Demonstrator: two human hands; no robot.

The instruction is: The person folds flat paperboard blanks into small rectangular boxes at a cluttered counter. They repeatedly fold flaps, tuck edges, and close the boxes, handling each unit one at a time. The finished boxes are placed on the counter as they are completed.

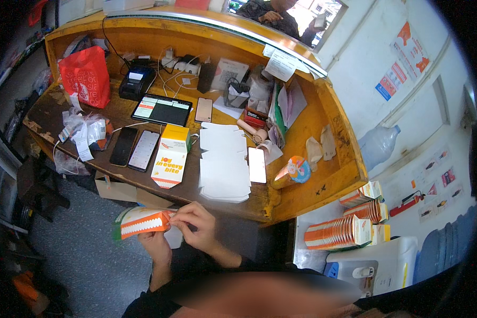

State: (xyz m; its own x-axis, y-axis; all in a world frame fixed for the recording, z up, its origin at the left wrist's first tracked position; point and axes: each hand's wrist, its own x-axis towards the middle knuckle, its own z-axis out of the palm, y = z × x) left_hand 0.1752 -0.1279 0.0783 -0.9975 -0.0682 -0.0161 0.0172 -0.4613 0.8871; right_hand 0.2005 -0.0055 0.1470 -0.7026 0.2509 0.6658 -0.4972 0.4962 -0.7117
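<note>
Orange-edged carton (139,227): held off the table (263,197), above the floor (85,241) just past the near edge, which I judge leaves both sides free to handle.
Left grip (156,248): closed from beneath on the lower part, apparently bearing the weight; I cannot see every finger.
Right grip (197,226): thumb and fingertips drawn together on the orange right end, probably steering that edge while the left steadies it.
White blanks (223,161): flat near the table's front, handy to reach, I'd say.
Second carton (169,159): lying left of the blanks.
Row of cartons (334,234): packed tight at right, seemingly to save room.
</note>
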